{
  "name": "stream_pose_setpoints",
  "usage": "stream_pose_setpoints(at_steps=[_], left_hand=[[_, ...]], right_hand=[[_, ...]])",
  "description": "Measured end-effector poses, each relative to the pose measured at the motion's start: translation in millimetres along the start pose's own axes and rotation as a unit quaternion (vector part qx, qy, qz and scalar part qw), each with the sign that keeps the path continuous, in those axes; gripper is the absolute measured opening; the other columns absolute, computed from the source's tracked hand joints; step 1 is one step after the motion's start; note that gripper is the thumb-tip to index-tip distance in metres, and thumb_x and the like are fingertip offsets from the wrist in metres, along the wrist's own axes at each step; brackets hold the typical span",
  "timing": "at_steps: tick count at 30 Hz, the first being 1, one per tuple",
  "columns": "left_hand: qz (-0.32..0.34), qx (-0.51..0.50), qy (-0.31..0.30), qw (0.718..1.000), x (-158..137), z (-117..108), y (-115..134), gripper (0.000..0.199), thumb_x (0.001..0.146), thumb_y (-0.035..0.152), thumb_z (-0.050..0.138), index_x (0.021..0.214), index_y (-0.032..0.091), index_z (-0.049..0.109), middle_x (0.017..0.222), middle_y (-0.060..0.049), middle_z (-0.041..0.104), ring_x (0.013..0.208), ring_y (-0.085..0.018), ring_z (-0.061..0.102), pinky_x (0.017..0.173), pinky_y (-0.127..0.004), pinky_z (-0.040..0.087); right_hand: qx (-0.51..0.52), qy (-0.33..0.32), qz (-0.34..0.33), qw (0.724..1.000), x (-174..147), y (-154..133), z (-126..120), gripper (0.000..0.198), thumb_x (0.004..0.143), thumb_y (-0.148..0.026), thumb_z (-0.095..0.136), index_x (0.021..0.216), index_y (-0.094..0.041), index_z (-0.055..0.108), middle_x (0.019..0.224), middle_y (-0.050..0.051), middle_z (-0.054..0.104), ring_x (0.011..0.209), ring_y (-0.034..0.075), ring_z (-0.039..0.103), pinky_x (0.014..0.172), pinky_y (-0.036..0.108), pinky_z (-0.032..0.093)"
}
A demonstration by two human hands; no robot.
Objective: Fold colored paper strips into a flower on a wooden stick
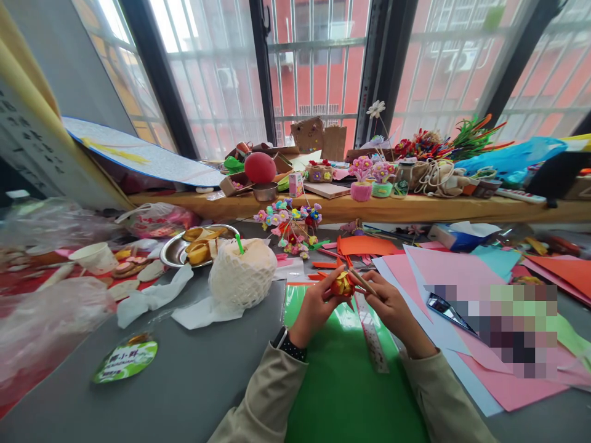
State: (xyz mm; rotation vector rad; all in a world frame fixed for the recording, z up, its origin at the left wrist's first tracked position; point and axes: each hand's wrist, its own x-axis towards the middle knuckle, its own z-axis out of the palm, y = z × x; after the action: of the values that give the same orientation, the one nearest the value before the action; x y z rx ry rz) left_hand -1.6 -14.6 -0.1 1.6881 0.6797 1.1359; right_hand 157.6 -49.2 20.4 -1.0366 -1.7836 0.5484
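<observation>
My left hand (314, 311) pinches a small folded paper flower (342, 284), gold with red-orange points, between thumb and fingers. In my right hand (389, 303) is a thin light-brown stick (362, 282), its near end touching or very close to the flower; its tip is too small to make out. Both hands are raised over a glossy green sheet (341, 387). A clear patterned ruler (372, 341) lies on that sheet, below the hands. Just beyond them are orange paper strips (324, 266) and a larger orange sheet (369, 246).
Left of the hands stands a coconut (244, 271) in white netting with a green straw, near a metal bowl (221, 232) of banana peels. Pink and pale blue paper (503, 387) and a phone (450, 312) lie right. Pipe-cleaner flowers (290, 224) stand behind; crafts crowd the windowsill (221, 209).
</observation>
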Motion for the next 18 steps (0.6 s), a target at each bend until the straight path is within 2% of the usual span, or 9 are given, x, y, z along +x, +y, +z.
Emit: stream_pose_setpoints(at_steps=[5, 13, 18], left_hand=[[-0.011, -0.010, 0.001, 1.000, -0.3, 0.4, -0.9, 0.056, 0.067, 0.018, 0.058, 0.119, 0.021, 0.040, 0.112, -0.003, 0.053, 0.095, -0.019, 0.054, 0.081, -0.027, 0.046], [-0.026, -0.019, 0.009, 0.999, 0.2, 1.3, 0.1, 0.056, 0.064, 0.019, 0.061, 0.118, 0.019, 0.043, 0.106, -0.004, 0.057, 0.091, -0.020, 0.055, 0.079, -0.029, 0.047], [-0.026, -0.030, 0.011, 0.999, 0.3, 1.1, 2.0, 0.055, 0.064, 0.016, 0.060, 0.116, 0.018, 0.045, 0.107, -0.004, 0.057, 0.092, -0.020, 0.055, 0.080, -0.030, 0.047]], right_hand=[[0.002, -0.020, 0.008, 1.000, 0.0, -1.8, -2.5, 0.024, 0.073, -0.011, 0.037, 0.076, -0.017, 0.060, 0.075, 0.002, 0.046, 0.072, 0.013, 0.047, 0.063, 0.025, 0.037], [-0.015, -0.024, 0.012, 1.000, -0.4, -1.3, -3.0, 0.027, 0.073, -0.010, 0.035, 0.082, -0.017, 0.060, 0.075, 0.002, 0.047, 0.072, 0.014, 0.047, 0.065, 0.026, 0.037], [-0.031, -0.036, 0.003, 0.999, 0.3, -1.8, -1.4, 0.033, 0.074, -0.010, 0.035, 0.094, -0.019, 0.059, 0.075, 0.002, 0.046, 0.069, 0.014, 0.047, 0.063, 0.026, 0.039]])
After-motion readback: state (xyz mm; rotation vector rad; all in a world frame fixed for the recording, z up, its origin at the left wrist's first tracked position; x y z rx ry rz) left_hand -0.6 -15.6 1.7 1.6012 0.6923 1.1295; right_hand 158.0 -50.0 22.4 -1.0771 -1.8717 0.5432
